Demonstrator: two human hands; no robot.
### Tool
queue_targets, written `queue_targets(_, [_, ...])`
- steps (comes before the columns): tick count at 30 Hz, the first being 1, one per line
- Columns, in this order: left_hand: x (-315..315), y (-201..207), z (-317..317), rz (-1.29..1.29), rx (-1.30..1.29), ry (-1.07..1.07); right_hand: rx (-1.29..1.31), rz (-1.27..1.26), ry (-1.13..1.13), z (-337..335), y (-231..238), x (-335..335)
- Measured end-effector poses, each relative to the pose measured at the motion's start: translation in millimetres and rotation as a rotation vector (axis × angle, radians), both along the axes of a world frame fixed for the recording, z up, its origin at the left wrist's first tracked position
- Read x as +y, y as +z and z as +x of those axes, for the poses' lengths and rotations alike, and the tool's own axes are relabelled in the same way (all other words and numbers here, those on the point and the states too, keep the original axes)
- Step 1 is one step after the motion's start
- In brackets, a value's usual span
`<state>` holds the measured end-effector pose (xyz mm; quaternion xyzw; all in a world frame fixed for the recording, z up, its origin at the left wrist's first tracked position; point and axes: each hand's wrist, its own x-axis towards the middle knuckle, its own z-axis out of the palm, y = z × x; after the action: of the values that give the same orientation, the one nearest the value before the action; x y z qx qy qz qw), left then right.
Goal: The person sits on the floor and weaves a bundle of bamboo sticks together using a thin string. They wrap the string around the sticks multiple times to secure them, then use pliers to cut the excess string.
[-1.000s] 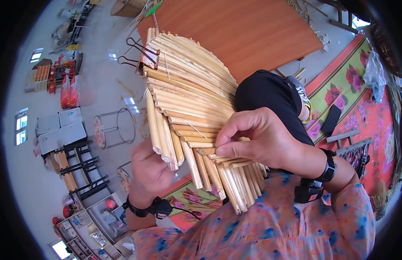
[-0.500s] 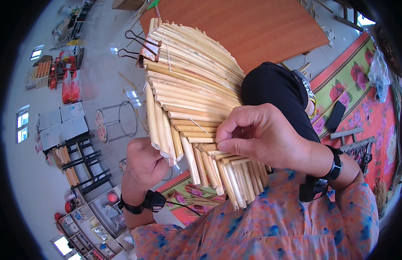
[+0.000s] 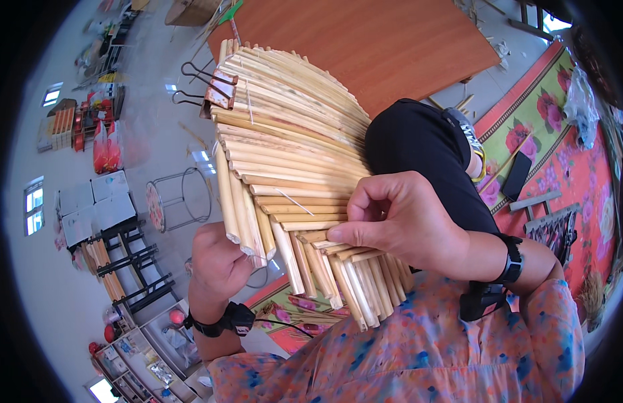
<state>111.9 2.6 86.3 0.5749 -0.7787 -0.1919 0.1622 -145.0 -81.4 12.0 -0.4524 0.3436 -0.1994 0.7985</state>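
A fan-shaped mat of pale straw or reed stalks point(image 3: 304, 141) rests against my raised knee, its stalks laid in two slanting directions. My right hand point(image 3: 409, 221) is closed at the mat's lower middle, thumb and fingers pinching the end of a short stalk point(image 3: 331, 246). My left hand point(image 3: 220, 258) is closed beside the lower left stalk ends; a fine thread seems to run near it, but what its fingers hold is hidden. A rusty binder clip point(image 3: 220, 93) grips the upper left edge. A thin white strand point(image 3: 294, 201) lies across the stalks.
Beyond the mat is a reddish-brown wooden table point(image 3: 419, 47). A wire-framed stool point(image 3: 180, 198) and folded black-framed furniture point(image 3: 126, 252) stand to the left. On the right, a dark phone point(image 3: 518, 176) and a plastic bag point(image 3: 581, 111) lie on a floral carpet point(image 3: 597, 201).
The mat and binder clip have shifted slightly left and down in view. My right thumb and fingers remain at the short stalks, and my left hand stays beside the lower left ends.
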Motion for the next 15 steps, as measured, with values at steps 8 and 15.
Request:
queue_targets(8, [7.5, -0.5, 1.0, -0.083, -0.002, -0.004, 0.017, -0.049, -0.003, 0.6, -3.3, 4.9])
queue_targets(15, [4.4, 3.3, 1.2, -0.11, -0.089, -0.063, -0.089, 0.005, 0.009, 2.6, -11.0, 5.3])
